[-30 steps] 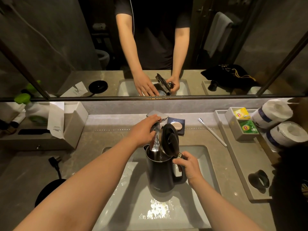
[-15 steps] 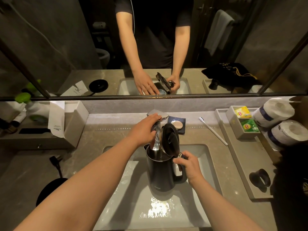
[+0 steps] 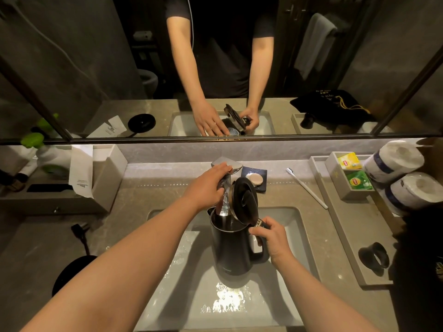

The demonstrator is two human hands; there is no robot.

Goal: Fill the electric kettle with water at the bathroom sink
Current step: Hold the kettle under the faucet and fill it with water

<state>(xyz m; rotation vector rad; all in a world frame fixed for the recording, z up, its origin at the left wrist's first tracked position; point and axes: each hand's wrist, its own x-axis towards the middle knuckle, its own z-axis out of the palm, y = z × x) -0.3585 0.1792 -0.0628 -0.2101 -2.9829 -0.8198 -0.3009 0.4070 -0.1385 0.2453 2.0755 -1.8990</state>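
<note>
While standing upright in the sink (image 3: 297, 238) basin, the dark electric kettle (image 3: 233, 250) is sitting with its hinged lid (image 3: 244, 202) tilted open, spout side facing the faucet (image 3: 226, 185), whose outlet is reaching over the kettle's mouth. Right hand (image 3: 272, 238) is gripping the kettle handle, fingers wrapped closed around it. Left hand (image 3: 207, 188) is resting on the faucet lever, fingers curled over its top. Soap dish (image 3: 255, 179) is lying behind the lid; toothbrush (image 3: 308, 188) is lying on the counter to the right. 2 toilet rolls (image 3: 393, 164) and 2 tea-bag packets (image 3: 350, 160) are occupying the right-hand tray (image 3: 345, 236). Kettle base (image 3: 69, 271) is sitting at lower left.
</note>
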